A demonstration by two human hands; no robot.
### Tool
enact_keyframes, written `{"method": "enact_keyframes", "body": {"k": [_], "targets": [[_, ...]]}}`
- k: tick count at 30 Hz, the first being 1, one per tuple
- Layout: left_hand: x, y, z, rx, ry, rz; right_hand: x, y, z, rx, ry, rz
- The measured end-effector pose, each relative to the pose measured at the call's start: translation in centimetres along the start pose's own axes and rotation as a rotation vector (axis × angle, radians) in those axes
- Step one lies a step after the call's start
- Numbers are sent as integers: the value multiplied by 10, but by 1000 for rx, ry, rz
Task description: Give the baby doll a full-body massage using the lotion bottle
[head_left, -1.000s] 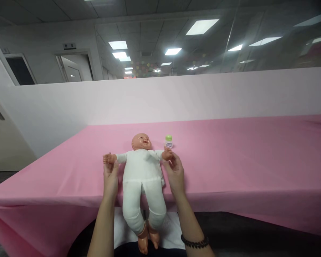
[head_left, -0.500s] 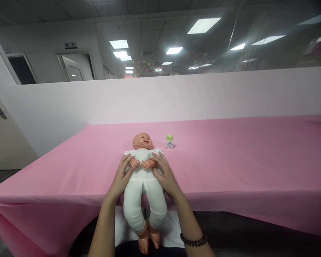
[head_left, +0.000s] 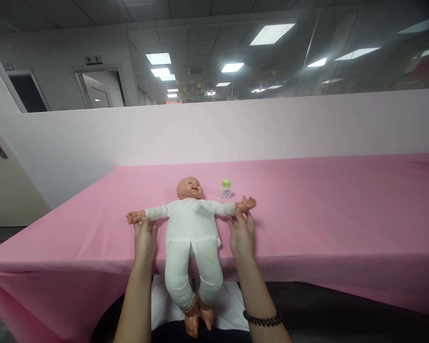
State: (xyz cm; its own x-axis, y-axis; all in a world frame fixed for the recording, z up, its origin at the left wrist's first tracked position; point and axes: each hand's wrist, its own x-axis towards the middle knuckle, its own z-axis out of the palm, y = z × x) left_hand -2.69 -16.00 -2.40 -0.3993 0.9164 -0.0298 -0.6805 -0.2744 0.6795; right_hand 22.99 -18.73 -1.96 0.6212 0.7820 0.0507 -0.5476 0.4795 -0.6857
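In the head view, with 12 o'clock pointing away from the person, a doll point(head_left: 191, 224) in white clothing lies on its back across the near edge of the pink-covered table point(head_left: 325, 205). Its long axis runs almost straight from 12 to 6 o'clock: the head lies at 12, the face turned toward about 2, and the bare feet hang past the edge at 6, above a white cloth point(head_left: 229, 307) on the person's lap. Its arms are spread wide, one toward 9 o'clock and slightly down, the other toward 3 and slightly up. The left hand point(head_left: 145, 238) holds the doll's wrist on the 9 o'clock side, thumb and fingers curled narrowly about it from below. The right hand point(head_left: 242, 236) holds the opposite wrist likewise; how firmly either hand grips, I cannot tell. A dark bracelet point(head_left: 262, 320) circles the right forearm. A small jar point(head_left: 226, 189) with a green lid stands upright at about 1 o'clock from the doll's chest, near its head, and the doll's outstretched arm lies between it and the right hand. At 12 o'clock, a white low wall point(head_left: 236, 131) backs the table
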Motion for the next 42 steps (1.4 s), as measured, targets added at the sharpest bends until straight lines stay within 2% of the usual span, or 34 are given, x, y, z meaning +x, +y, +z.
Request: {"method": "enact_keyframes", "body": {"k": [3,5,11,15,19,22,26,33,38,42], "targets": [[7,7,-4,-117,89,-91,12,-2,-8,140,134,181],[10,10,-6,-182,95,-135,16,-2,-11,184,166,228],[8,10,-5,-205,110,-124,15,-1,-11,206,167,226],[4,8,-1,-133,103,-60,12,-1,-9,193,164,198],[-5,4,3,21,56,65,4,-3,-6,115,49,86],[-15,2,6,150,-36,168,-3,-5,-1,47,-56,-21],[-25,-2,10,262,-194,180,-13,-4,7,-72,-228,-158],[-26,-9,10,570,-430,234,-25,1,10,-371,-503,-180],[-27,-7,12,568,-471,217,-23,6,7,-601,-694,-311],[-27,-7,13,602,-479,244,-22,7,6,-638,-712,-349]]}}
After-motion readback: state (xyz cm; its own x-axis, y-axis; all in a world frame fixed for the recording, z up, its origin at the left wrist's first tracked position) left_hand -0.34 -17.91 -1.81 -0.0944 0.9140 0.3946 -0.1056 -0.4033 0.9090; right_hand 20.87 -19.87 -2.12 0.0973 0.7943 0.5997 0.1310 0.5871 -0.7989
